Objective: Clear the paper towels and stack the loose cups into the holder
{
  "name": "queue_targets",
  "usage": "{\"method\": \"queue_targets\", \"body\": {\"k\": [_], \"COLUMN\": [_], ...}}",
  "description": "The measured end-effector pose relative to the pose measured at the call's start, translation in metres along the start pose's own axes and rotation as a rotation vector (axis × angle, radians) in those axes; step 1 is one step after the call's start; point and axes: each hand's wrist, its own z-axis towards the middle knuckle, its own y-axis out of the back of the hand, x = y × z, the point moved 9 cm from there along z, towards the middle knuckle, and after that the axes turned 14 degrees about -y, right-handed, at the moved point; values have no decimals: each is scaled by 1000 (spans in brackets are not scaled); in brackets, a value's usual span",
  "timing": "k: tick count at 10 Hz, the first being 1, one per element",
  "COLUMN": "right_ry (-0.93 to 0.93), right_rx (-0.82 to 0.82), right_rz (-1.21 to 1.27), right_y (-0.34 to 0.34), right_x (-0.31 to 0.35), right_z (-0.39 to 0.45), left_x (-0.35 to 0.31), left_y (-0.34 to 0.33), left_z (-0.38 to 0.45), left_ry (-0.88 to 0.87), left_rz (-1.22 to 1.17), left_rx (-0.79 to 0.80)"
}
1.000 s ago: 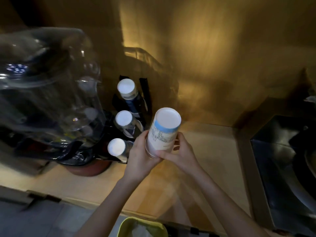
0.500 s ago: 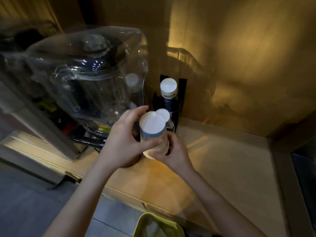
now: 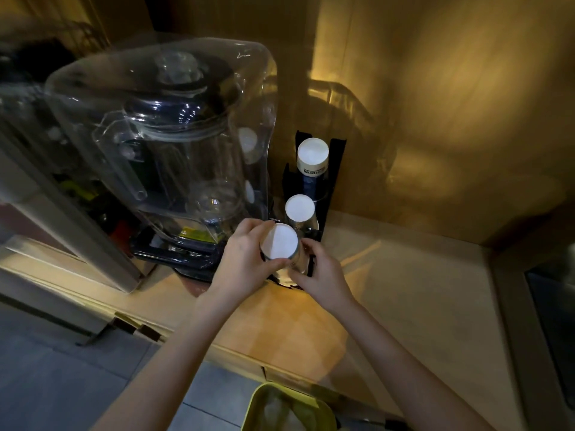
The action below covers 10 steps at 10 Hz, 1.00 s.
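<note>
Both hands gripping upside-down cup stack (image 3: 279,241) at front slot of black holder (image 3: 337,157), table (image 3: 404,290) centre: left hand (image 3: 245,264) at 9 o'clock, right hand (image 3: 323,275) at 4 o'clock, w/ fingers clenching it.

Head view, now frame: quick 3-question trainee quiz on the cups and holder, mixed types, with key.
1. True or false: both hands touch the nearest cup stack.
2. How many white-topped stacks show at the holder? A) one B) three C) five
3. Fill in: the blender stands to the ___ of the holder.

Key:
1. True: left hand and right hand both grip it.
2. B: near, middle stack and far stack.
3. Left.
</note>
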Motion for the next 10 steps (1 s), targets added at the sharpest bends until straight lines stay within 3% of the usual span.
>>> {"method": "queue_targets", "body": {"k": [3, 8, 10], "right_ry": [114, 63, -40], "right_rx": [-103, 13, 4], "right_rz": [-67, -195, 90], "right_y": [12, 0, 33], "right_x": [12, 9, 16], "right_z": [-3, -1, 3], "left_x": [16, 18, 13], "left_y": [-45, -61, -53], "left_z": [1, -4, 14], "left_ry": [71, 67, 115], "left_rz": [-29, 66, 119], "left_rx": [82, 202, 220]}}
